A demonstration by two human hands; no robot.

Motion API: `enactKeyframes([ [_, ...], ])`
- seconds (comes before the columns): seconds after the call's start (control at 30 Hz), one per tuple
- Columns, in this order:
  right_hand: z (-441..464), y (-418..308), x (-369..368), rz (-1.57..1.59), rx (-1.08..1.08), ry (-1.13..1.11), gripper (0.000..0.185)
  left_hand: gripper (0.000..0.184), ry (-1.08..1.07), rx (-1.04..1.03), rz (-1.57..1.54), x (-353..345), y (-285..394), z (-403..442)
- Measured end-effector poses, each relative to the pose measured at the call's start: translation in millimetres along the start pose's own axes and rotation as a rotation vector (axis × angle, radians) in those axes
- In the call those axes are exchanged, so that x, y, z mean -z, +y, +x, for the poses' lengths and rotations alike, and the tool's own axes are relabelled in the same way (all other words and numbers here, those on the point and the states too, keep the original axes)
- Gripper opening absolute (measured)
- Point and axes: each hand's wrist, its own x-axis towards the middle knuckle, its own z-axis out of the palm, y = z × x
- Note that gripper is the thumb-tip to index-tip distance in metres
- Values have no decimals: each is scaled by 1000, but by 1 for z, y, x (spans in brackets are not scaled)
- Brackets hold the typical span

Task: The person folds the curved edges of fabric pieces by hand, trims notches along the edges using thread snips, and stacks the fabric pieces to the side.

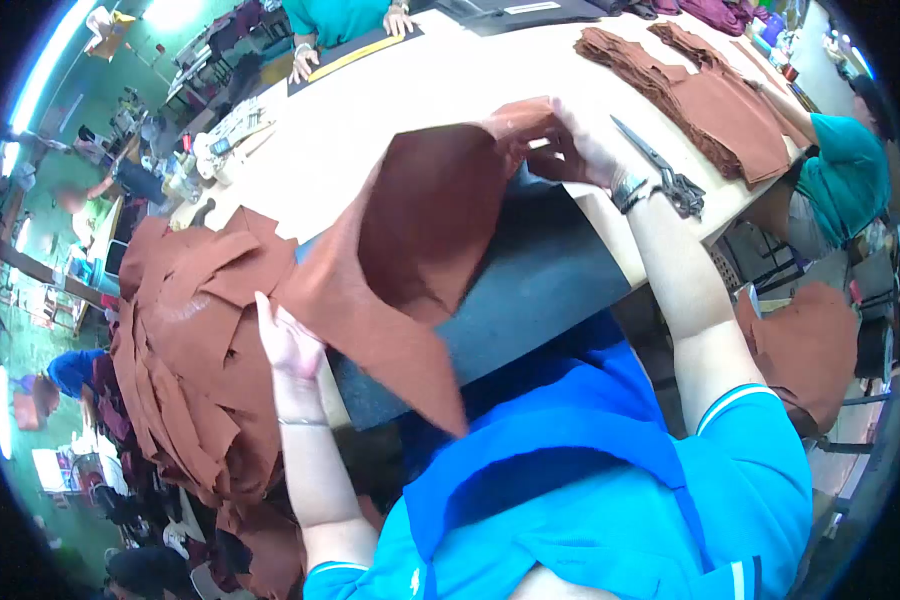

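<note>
A large brown leather piece (370, 290) hangs curled above a dark board (530, 300) on the pale table. At its upper right end, my right hand (580, 150) is closed on the leather. Palm up, my left hand (292, 345) is by the lower left edge of the piece, its fingers stretched and apart, between it and a heap of brown leather (190, 350). Black scissors (670, 180) lie on the table just right of my right wrist.
Stacked brown leather pieces (710, 105) lie at the table's upper right, beside a co-worker in green (845, 175). Across the table, another person's hands (303, 62) rest near a yellow ruler (355, 55). More brown leather (805, 350) hangs at the right.
</note>
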Motion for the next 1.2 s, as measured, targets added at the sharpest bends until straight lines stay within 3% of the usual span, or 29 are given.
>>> enactKeyframes([
  [0.03, 0, 10, 2, -31, -38, 40, 44, 77, -67, 66, -104, 7, -10, -3],
  [0.07, -1, 13, 9, -455, 218, -28, 44, 80, -103, 79, -45, 15, -17, -7],
  [0.1, -16, -3, -2, -1269, 194, 78, 43, 82, -133, 92, 11, 16, -24, -12],
  [0.13, -22, 8, -4, -1052, 88, 94, 51, 74, -12, 59, 45, 2, -32, -22],
  [0.23, -23, 39, 3, -1133, 292, 142, 65, 62, 125, 147, 340, -9, -57, -37],
  [0.3, -23, 44, 1, -1420, 372, 239, 63, 47, -20, 197, 522, -27, -66, -39],
  [0.37, -17, 29, -10, -1532, 298, 213, 54, 43, 78, 108, 573, -43, -70, -27],
  [0.43, -1, 4, -20, -1644, 216, 186, 46, 39, -6, -1, 341, -39, -57, 16],
  [0.5, 29, -15, -22, -1419, 393, 305, 32, 38, 135, -42, 161, -65, -12, 51],
  [0.53, 52, -20, -21, -947, 542, 231, 23, 41, 182, -71, 173, -66, 16, 72],
  [0.57, 85, -41, -16, -967, 575, 255, 25, 41, 209, -371, 306, -62, 38, 93],
  [0.63, 103, -92, -26, -1041, 607, 318, 36, 42, 155, -442, 182, -71, 93, 98],
  [0.7, 96, -122, -16, -758, 815, -36, 38, 45, 129, -482, 198, -91, 107, 65],
  [0.73, 79, -132, -9, -790, 713, -86, 30, 47, -73, -426, 303, -95, 105, 44],
  [0.77, 87, -130, 18, -877, 822, -216, 24, 48, 207, -402, 313, -98, 88, 27],
  [0.83, 29, -123, 28, -1166, 424, -170, 49, 48, -67, -62, 215, -38, 67, 22],
  [0.87, 22, -101, 54, -1098, 342, -157, 47, 51, 176, -106, 328, -30, 41, 17],
  [0.9, 17, -72, 82, -1030, 261, -149, 45, 52, 79, -14, 271, -35, 15, 2],
  [0.97, -9, -40, 117, -1571, 190, -70, 53, 53, 135, 209, 317, -8, -21, 1],
  [1.03, -39, -15, 109, -1941, -93, 165, 59, 55, 53, 96, 508, -12, -49, -9],
  [1.1, -65, -2, 102, -1706, -3, 303, 58, 54, -38, 41, 523, -29, -52, -15],
  [1.2, -69, 28, 123, -1626, 245, 412, 48, 56, 70, 161, 242, -41, -58, -12],
])
